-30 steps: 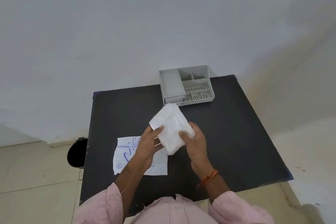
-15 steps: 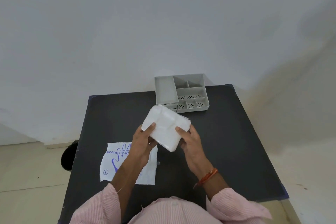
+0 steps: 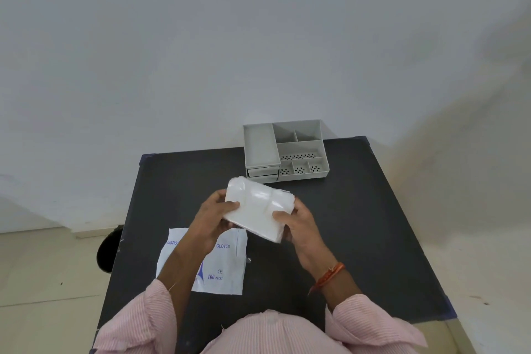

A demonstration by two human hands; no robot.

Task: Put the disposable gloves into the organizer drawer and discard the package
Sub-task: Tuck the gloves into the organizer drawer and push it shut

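Observation:
I hold a white folded stack of disposable gloves (image 3: pixel 257 205) above the middle of the black table (image 3: pixel 359 224). My left hand (image 3: pixel 214 217) grips its left edge with the thumb on top. My right hand (image 3: pixel 297 224) grips its right edge the same way. The flat glove package (image 3: pixel 222 270), white with blue print, lies on the table under my left forearm. The grey organizer (image 3: pixel 298 149) stands at the table's far edge, just beyond the stack. Its two small drawers (image 3: pixel 263 174) at the front left look pushed in.
A black round bin (image 3: pixel 110 248) stands on the floor left of the table. A pale wall rises right behind the organizer. The table's right half is bare black surface.
The glove stack has turned from a tilted diamond to lie nearly level across both hands. It has dropped slightly toward the table. The view has shifted, so the package shows more of its print.

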